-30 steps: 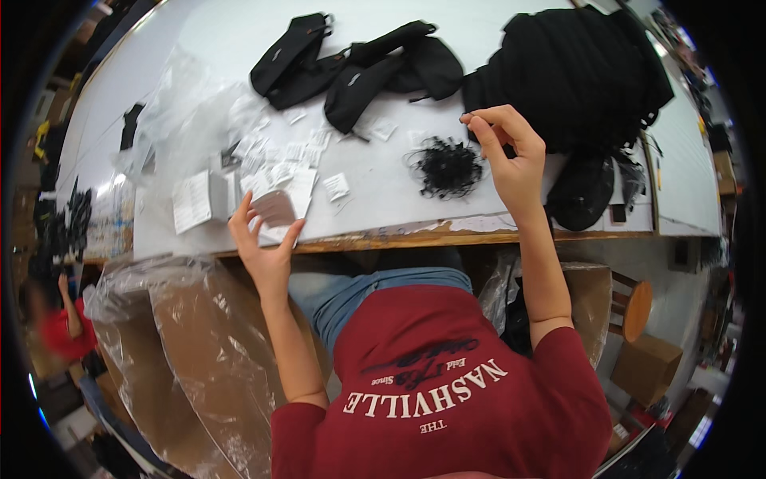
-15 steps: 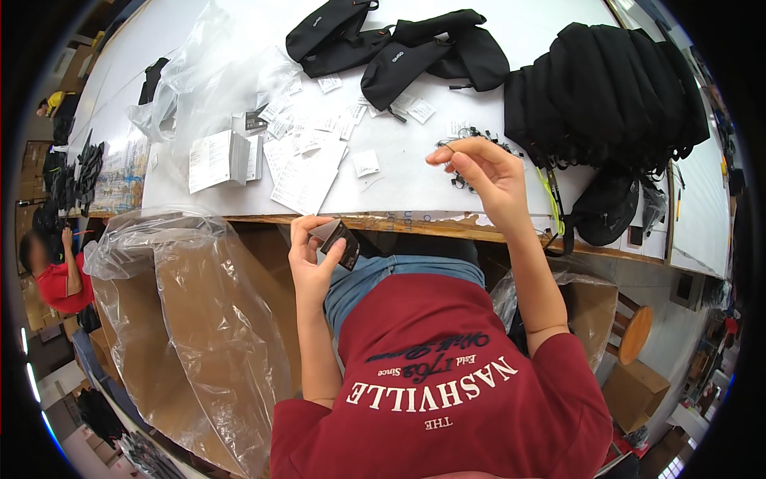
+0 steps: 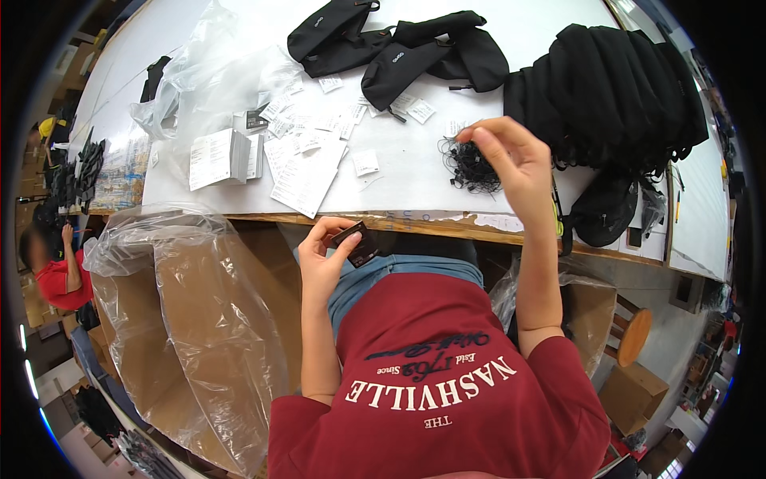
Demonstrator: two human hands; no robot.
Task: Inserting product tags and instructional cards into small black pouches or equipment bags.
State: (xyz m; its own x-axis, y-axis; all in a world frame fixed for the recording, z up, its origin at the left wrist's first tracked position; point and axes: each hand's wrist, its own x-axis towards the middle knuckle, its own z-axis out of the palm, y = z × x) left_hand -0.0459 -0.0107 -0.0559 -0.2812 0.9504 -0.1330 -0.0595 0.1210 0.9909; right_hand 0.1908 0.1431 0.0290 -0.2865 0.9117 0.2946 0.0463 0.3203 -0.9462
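My left hand (image 3: 325, 254) is closed on a small black hang tag (image 3: 355, 243) with pale print, below the table's front edge. It may be a thin stack; I cannot tell how many. Over the table, my right hand (image 3: 520, 164) is raised with thumb and forefinger pinched on what looks like a thin black string, barely visible at the fingertips. Just under those fingers lies a tangled heap of black strings (image 3: 472, 169) with small tabs.
White printed slips (image 3: 307, 172) and a stack of cards (image 3: 217, 160) lie left of centre, beside clear plastic film (image 3: 203, 72). Black pouches (image 3: 435, 60) sit at the back, more piled (image 3: 606, 96) at right. A plastic-lined carton (image 3: 215, 335) stands below left. Another person (image 3: 62, 279) is at far left.
My right hand has shifted right and slightly away from me, uncovering more of the string heap. My left hand has moved a little right, and the black tag in it has turned.
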